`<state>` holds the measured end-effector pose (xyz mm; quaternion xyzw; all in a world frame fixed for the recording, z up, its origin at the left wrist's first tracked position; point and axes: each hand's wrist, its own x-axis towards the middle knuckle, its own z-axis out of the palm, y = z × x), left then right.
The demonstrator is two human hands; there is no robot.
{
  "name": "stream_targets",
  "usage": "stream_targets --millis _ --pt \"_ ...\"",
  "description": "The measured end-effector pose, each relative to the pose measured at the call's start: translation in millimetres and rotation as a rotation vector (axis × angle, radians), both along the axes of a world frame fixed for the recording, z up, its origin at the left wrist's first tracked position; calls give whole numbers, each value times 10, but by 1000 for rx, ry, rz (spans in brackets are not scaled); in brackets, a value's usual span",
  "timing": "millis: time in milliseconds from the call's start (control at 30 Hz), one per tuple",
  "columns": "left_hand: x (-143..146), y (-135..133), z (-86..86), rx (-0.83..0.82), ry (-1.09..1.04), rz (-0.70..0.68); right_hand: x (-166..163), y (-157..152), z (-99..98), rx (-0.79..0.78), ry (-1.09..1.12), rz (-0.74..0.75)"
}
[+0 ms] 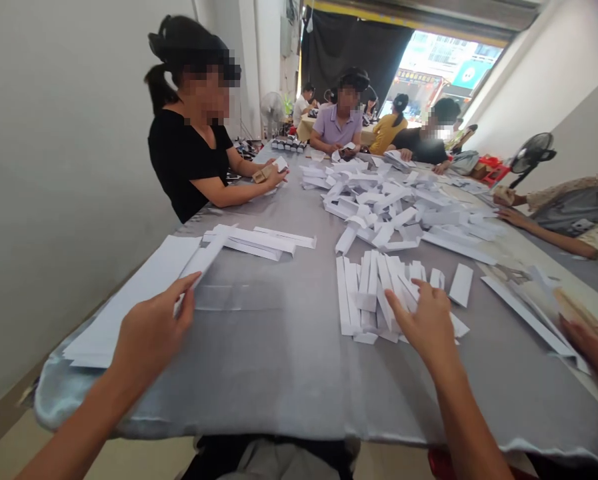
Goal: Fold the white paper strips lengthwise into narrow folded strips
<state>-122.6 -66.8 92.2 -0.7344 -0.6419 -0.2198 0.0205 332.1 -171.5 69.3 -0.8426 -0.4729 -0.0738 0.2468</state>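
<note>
Paper strip (209, 257), white and folded lengthwise, sits in the worker's left hand (153, 327), pinched between thumb and fingers over the near left of the table (279, 373). It slants up and away, its far end by a few more folded strips (259, 243) lying on the grey cloth (299, 313). Just beside that hand is a stack of flat white sheets (129, 293), fanned a little at the near edge.

Over on the right, the right hand (429, 323) reaches above a small pile of folded pieces (359, 293), thumb and fingers spread apart with nothing gripped; I can't tell from here whether a fingertip touches the paper. Beyond the pile spreads a bigger, messier heap (379, 200) of white folded paper.

Across the left side, a co-worker in a black top (183, 157) holds a brown block (263, 175) and some white paper. A person in a lilac shirt (336, 127) sits at the far end, and a black fan (531, 157) stands off to the right.
</note>
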Motion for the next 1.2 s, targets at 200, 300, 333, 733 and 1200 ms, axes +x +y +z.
stream_targets --millis 200,300,333,733,1200 --pt "551 -156 -500 -33 -146 -745 96 606 -4 -405 42 -185" --pt "740 -230 -628 -129 -60 -953 183 786 59 -591 58 -170" --pt "783 -241 -632 -167 -32 -994 207 820 76 -653 61 -153" --pt "941 590 -817 -187 -177 -817 275 1082 -63 -831 229 -190" --pt "802 688 -966 -177 -325 -740 389 856 -142 -519 185 -29"
